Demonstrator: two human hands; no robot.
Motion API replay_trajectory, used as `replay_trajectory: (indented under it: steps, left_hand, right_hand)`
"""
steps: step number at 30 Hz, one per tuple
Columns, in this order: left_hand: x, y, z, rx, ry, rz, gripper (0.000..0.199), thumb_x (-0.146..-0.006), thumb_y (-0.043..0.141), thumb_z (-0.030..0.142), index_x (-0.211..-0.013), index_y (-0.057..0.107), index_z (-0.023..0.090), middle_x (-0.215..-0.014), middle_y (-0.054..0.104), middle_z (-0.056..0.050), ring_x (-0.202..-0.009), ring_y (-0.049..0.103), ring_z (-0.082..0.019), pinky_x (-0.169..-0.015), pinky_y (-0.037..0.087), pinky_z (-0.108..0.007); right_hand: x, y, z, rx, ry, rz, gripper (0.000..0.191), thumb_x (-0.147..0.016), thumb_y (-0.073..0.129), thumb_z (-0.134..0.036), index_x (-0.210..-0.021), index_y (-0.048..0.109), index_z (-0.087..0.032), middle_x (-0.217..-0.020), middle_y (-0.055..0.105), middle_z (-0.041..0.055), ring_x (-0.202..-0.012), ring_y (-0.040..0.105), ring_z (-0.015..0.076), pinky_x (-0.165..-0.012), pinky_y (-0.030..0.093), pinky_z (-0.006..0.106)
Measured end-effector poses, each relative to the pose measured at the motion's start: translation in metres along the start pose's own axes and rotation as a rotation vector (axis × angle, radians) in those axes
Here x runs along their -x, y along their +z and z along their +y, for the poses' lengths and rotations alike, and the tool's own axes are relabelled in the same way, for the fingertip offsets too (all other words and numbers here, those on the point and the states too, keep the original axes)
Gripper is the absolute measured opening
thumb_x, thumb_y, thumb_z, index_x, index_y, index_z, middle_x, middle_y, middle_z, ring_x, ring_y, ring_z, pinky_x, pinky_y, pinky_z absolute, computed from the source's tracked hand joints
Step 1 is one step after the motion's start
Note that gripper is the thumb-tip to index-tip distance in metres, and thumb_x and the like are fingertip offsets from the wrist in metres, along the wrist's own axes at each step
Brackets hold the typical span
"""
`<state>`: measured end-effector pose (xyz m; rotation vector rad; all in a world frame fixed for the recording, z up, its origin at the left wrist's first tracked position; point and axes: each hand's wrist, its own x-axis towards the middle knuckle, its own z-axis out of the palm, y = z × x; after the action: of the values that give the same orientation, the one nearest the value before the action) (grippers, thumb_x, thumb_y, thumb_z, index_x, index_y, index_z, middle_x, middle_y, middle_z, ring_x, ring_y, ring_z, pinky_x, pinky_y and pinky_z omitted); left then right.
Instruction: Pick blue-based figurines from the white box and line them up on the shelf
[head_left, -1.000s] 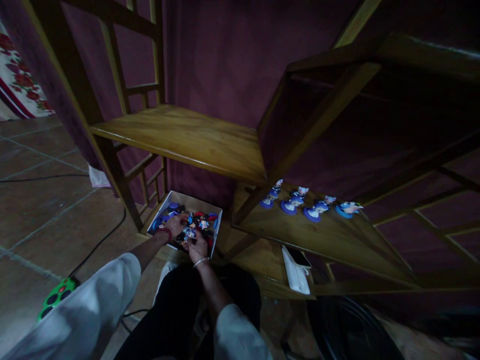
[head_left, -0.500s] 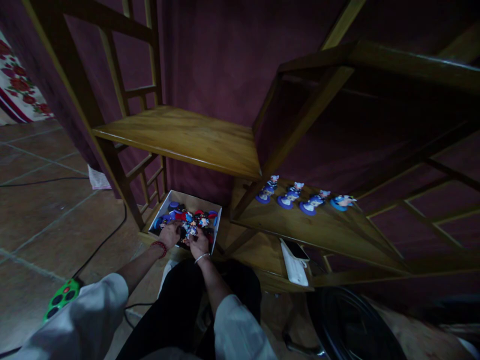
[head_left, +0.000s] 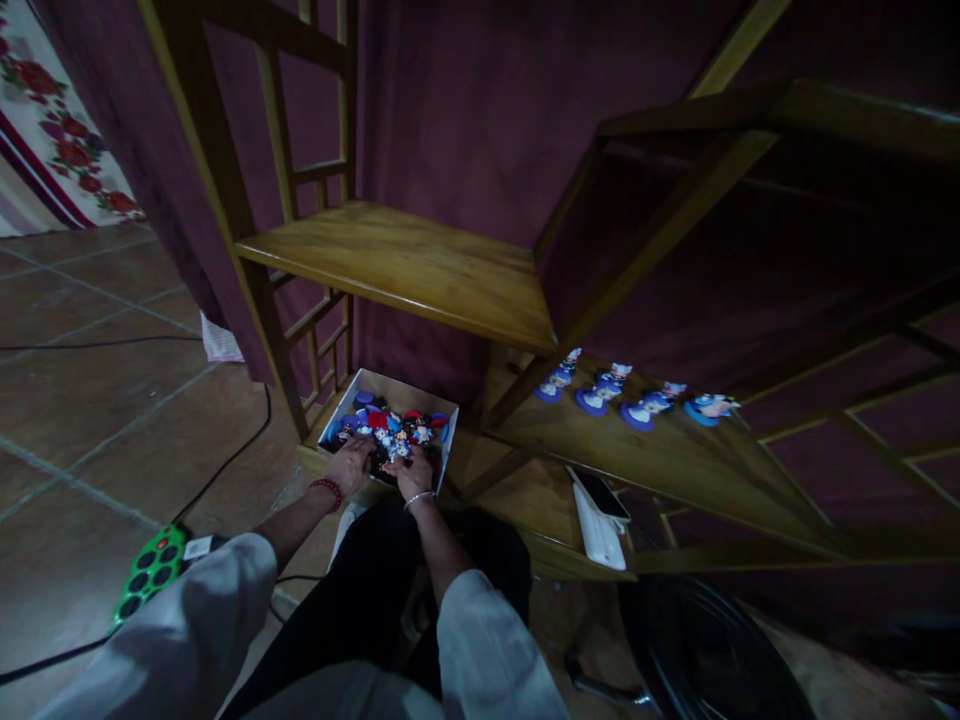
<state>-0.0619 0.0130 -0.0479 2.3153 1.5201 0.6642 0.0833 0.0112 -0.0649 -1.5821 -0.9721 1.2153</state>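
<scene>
A white open box stands on the low shelf, filled with small colourful figurines in blue, red, white and purple. Both my hands reach in over its near side. My left hand, with a red bead bracelet at the wrist, has its fingers bent down among dark pieces; what they hold is hidden. Beside it, my right hand, wearing a pale bracelet, has thumb and fingers closed around a small white-and-blue figurine. That figurine's lower part is covered by my fingers.
Several figurines on round purple or blue bases stand in a row on the right shelf. Below lies a phone on a white object. A wooden shelf overhangs the box. A green power strip with cables and a black stool are nearby.
The view has shifted slightly, so the shelves and box appear further right. Both hands stay in the box; small shifts of the fingers among the figurines show.
</scene>
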Motion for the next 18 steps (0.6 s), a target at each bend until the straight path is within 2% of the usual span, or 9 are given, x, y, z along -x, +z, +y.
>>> replay_trajectory:
  steps: [4, 11, 14, 18]
  left_hand:
    - [0.004, 0.006, -0.003, -0.035, -0.005, -0.028, 0.033, -0.077, 0.036, 0.011, -0.103, 0.056, 0.013, -0.114, 0.058, -0.012, -0.114, 0.046, -0.020, -0.101, 0.035, -0.038]
    - [0.005, 0.002, 0.002, -0.126, -0.084, -0.140, 0.040, -0.079, 0.035, 0.010, -0.116, 0.049, 0.016, -0.124, 0.052, -0.007, -0.126, 0.033, -0.018, -0.102, 0.031, -0.036]
    - [0.006, -0.001, 0.005, -0.134, -0.096, -0.181, 0.039, -0.081, 0.034, 0.013, -0.116, 0.048, 0.018, -0.126, 0.051, -0.005, -0.126, 0.032, -0.019, -0.100, 0.033, -0.036]
    - [0.007, -0.003, 0.006, -0.129, -0.098, -0.179, 0.036, -0.083, 0.032, 0.017, -0.115, 0.050, 0.020, -0.126, 0.051, -0.005, -0.125, 0.035, -0.018, -0.101, 0.031, -0.036]
  right_hand:
    - [0.006, 0.002, -0.006, 0.009, 0.018, 0.013, 0.027, -0.072, 0.053, -0.021, -0.098, 0.051, -0.017, -0.064, 0.064, -0.0013, -0.057, 0.064, 0.0143, -0.054, 0.053, 0.021]
    - [0.006, 0.000, -0.008, 0.023, 0.027, -0.015, 0.035, -0.071, 0.055, -0.025, -0.105, 0.051, -0.017, -0.072, 0.066, -0.0005, -0.060, 0.065, 0.0138, -0.056, 0.053, 0.021]
    - [0.005, 0.000, -0.006, 0.033, 0.041, 0.002, 0.038, -0.070, 0.056, -0.025, -0.108, 0.051, -0.018, -0.074, 0.066, -0.0004, -0.061, 0.065, 0.0137, -0.057, 0.054, 0.022]
    - [0.003, 0.000, -0.004, 0.025, 0.047, -0.022, 0.037, -0.070, 0.056, -0.023, -0.107, 0.052, -0.017, -0.074, 0.066, 0.0000, -0.059, 0.065, 0.0136, -0.056, 0.053, 0.021]
